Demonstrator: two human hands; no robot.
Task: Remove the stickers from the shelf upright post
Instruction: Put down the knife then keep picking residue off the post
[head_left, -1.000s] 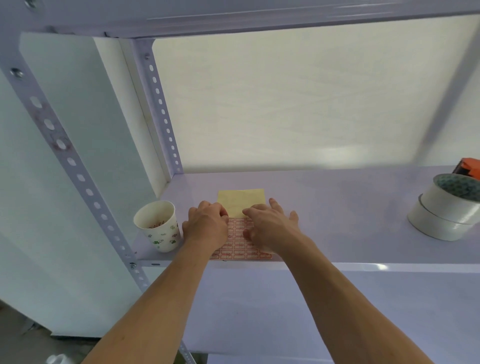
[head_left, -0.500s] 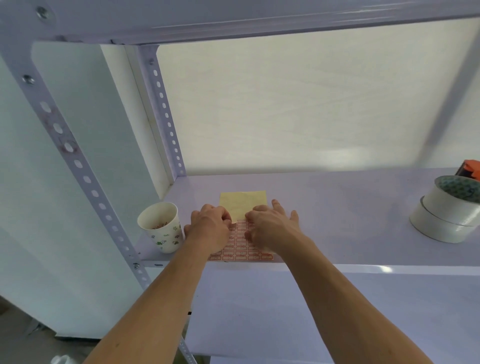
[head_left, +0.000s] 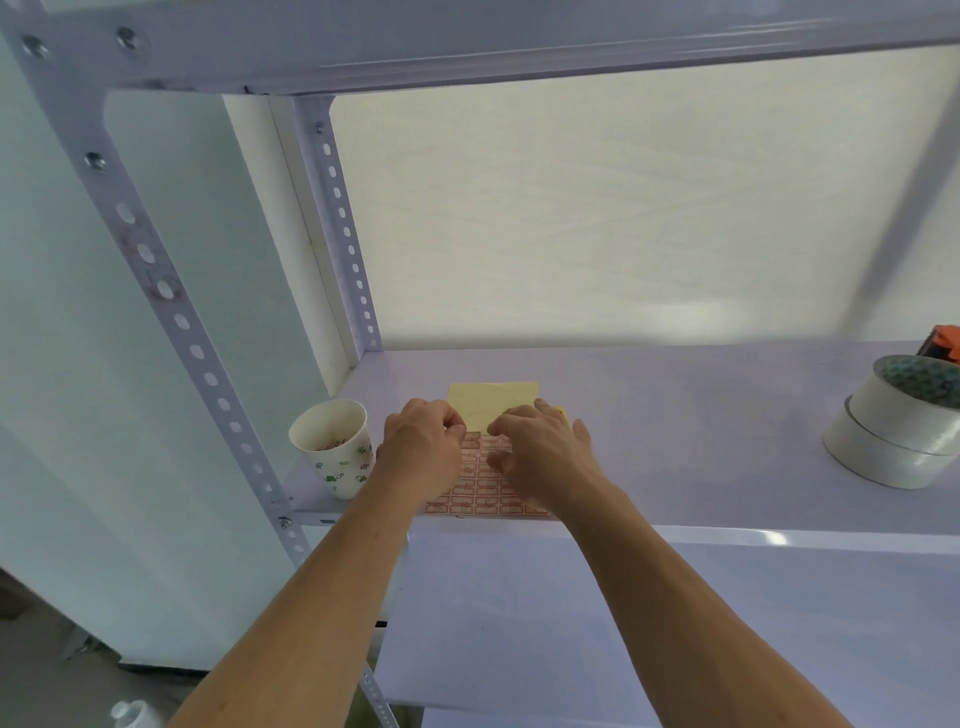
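- Little has moved since earlier: both hands stay pressed on the sticker sheet, at the shelf's front edge.
- Front upright post rises at far left, red smudges around its holes.
- Paper cup stands at the shelf's front-left corner.
- Left hand, fingers curled, pinches at the sheet.
- Right hand lies flat, fingers loosely spread.
- Tape rolls sit at the right edge.

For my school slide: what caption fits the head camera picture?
Both hands, left hand and right hand, rest on a sticker sheet beside a paper cup.
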